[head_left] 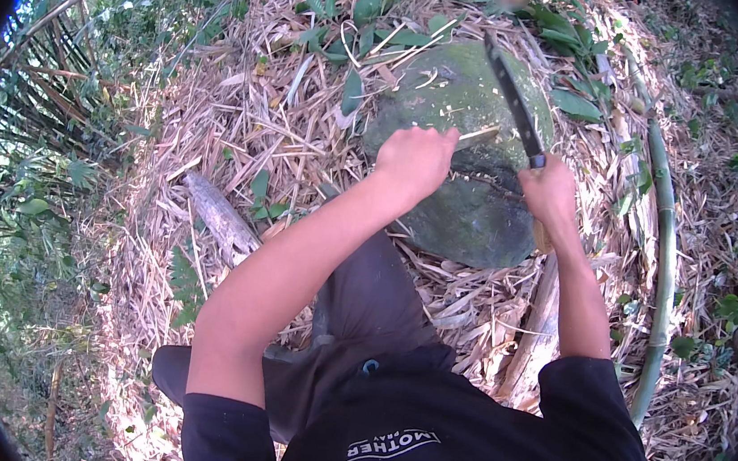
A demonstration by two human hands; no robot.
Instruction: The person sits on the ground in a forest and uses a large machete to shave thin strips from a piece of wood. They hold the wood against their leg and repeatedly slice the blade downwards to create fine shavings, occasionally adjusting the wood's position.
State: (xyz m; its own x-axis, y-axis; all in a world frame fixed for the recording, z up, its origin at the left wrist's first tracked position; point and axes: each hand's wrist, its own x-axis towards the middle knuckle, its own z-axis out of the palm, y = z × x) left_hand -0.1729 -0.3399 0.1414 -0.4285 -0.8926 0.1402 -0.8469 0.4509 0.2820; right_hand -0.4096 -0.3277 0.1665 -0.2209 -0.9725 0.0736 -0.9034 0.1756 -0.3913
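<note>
My left hand (414, 159) is closed around a thin pale bamboo stick (478, 136), holding it against the top of a large mossy green rock (476, 152). My right hand (549, 192) grips the handle of a long dark-bladed knife (513, 97), whose blade points up and away over the rock, just right of the stick's tip. Both hands are close together above the rock. Part of the stick is hidden inside my left fist.
Dry bamboo leaves and husks cover the ground around the rock. A long green bamboo stem (664, 262) curves along the right. A grey piece of dead wood (219, 215) lies to the left. Green leafy plants (366, 5) grow behind the rock, dense foliage at far left.
</note>
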